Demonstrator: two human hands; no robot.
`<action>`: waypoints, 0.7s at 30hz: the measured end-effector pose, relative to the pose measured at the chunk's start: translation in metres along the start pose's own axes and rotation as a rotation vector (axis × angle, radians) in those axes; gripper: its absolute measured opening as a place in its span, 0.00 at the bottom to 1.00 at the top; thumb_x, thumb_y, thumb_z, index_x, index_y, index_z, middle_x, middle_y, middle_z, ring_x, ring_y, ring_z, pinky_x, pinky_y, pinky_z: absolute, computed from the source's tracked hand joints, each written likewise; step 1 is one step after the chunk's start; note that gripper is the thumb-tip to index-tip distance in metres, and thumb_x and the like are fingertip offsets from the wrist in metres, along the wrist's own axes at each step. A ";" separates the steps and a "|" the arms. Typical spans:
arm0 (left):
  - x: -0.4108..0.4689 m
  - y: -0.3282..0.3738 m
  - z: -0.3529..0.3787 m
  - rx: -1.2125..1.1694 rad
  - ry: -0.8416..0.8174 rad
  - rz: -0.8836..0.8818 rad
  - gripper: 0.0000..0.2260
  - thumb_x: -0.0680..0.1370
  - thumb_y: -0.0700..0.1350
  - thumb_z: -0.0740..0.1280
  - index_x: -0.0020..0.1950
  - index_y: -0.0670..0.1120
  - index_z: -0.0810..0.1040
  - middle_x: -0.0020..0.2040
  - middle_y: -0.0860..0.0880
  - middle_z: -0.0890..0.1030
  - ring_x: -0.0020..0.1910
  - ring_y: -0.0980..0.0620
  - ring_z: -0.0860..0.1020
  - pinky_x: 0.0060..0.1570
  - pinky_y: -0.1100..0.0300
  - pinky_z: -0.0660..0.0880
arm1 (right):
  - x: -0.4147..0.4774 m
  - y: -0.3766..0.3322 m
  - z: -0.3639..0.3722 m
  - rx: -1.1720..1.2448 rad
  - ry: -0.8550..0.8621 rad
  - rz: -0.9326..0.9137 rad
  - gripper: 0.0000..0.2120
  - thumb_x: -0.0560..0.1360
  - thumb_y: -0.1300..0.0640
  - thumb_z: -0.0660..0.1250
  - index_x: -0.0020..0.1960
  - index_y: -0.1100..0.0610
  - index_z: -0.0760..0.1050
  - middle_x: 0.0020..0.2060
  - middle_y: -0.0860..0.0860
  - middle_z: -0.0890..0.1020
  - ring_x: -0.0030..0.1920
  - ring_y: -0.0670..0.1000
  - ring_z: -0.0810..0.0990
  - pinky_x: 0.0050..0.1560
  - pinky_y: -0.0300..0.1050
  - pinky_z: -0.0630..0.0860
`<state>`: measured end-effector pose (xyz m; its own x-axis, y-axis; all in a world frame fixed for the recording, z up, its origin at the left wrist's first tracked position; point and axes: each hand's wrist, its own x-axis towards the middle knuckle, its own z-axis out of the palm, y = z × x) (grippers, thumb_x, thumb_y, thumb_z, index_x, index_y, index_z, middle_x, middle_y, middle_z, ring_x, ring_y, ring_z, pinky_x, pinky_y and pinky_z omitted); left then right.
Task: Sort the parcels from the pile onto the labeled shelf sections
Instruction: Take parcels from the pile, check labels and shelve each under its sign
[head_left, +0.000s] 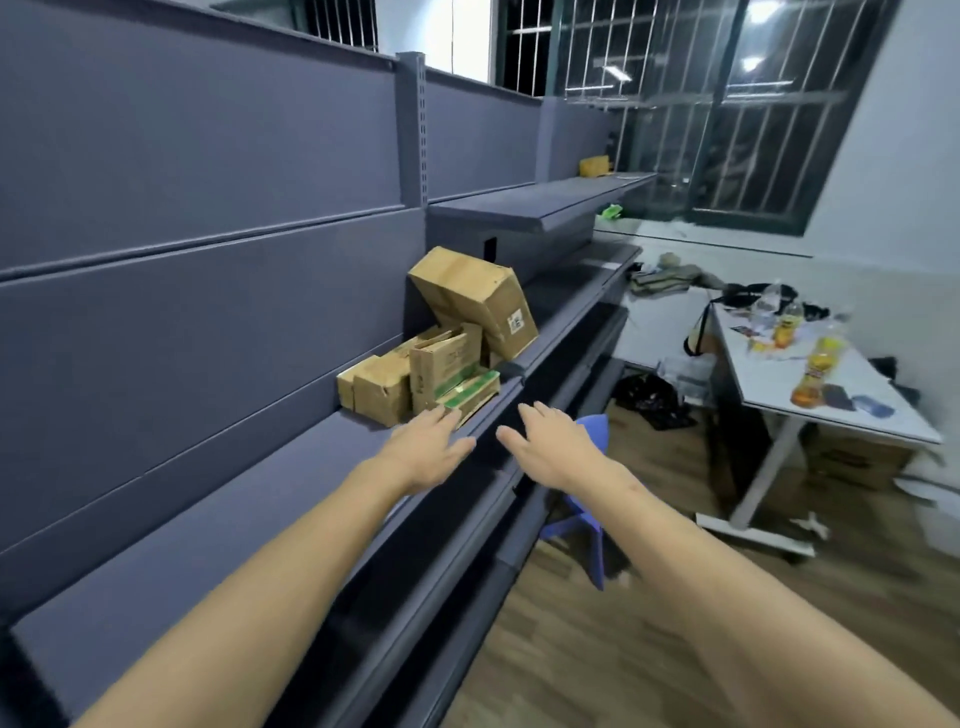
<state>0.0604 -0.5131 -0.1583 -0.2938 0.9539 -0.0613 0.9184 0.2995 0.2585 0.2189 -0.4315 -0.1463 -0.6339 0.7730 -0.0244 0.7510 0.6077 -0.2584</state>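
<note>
L hand (426, 447) open, fingers straight, palm down over front lip of grey shelf (249, 499), fingertips right at near corner of flat green-printed carton (467, 393); contact or not, can't tell. R hand (545, 447) open too, fingers spread, just beside L but apart from it, out past shelf edge, holding nothing. Pile of parcels (441, 343) on same shelf level, just beyond hands, against back panel: big cardboard box (475, 296) w/ label, tilted, propped on top; upright carton (441, 364) below it, green one lying at its foot; two small brown boxes (376, 389) to the left. One more brown parcel (594, 166) far along upper shelf, near barred window (727, 104). Blue plastic stool (589, 525) on wood floor under R forearm. White table (878, 410) at right w/ drink bottles (818, 369) and misc clutter.
</note>
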 end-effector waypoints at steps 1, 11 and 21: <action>0.018 0.007 0.003 0.005 0.003 0.019 0.28 0.82 0.58 0.51 0.78 0.46 0.53 0.79 0.47 0.53 0.77 0.50 0.51 0.75 0.54 0.51 | 0.011 0.014 0.000 0.000 0.002 0.014 0.29 0.82 0.41 0.49 0.75 0.59 0.59 0.74 0.55 0.63 0.74 0.57 0.59 0.71 0.60 0.59; 0.218 0.038 -0.020 0.000 0.087 0.087 0.23 0.83 0.52 0.51 0.77 0.44 0.56 0.78 0.42 0.52 0.77 0.45 0.52 0.73 0.54 0.52 | 0.172 0.130 -0.028 -0.010 0.065 0.083 0.27 0.81 0.42 0.51 0.72 0.59 0.63 0.69 0.55 0.69 0.70 0.59 0.65 0.65 0.59 0.63; 0.364 0.044 -0.049 -0.101 0.248 -0.006 0.28 0.81 0.56 0.54 0.78 0.49 0.50 0.77 0.37 0.52 0.75 0.39 0.54 0.74 0.48 0.55 | 0.336 0.179 -0.041 0.219 0.051 0.045 0.23 0.82 0.43 0.51 0.64 0.61 0.68 0.63 0.59 0.73 0.64 0.61 0.71 0.62 0.54 0.69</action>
<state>-0.0194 -0.1538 -0.1221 -0.3669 0.9143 0.1717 0.8888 0.2901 0.3547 0.1477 -0.0561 -0.1611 -0.5867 0.8098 0.0064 0.7165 0.5227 -0.4619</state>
